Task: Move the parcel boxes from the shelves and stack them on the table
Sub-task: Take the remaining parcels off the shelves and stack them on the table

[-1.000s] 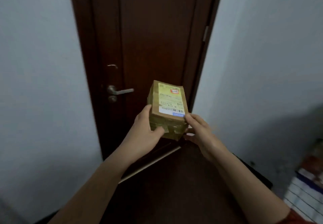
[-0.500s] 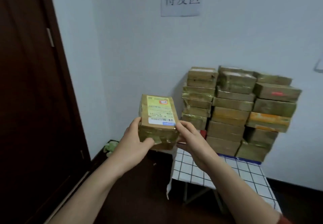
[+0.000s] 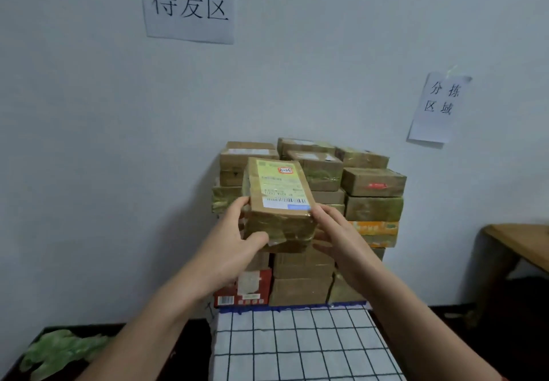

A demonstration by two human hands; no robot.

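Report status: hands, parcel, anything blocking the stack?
Left hand and right hand both grip the labelled parcel, held above the checked table. Box stack directly ahead. Nothing seen between.

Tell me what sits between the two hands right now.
In the head view, a taped parcel box with a yellow label fills the gap: the left hand and the right hand grip its near end from either side.
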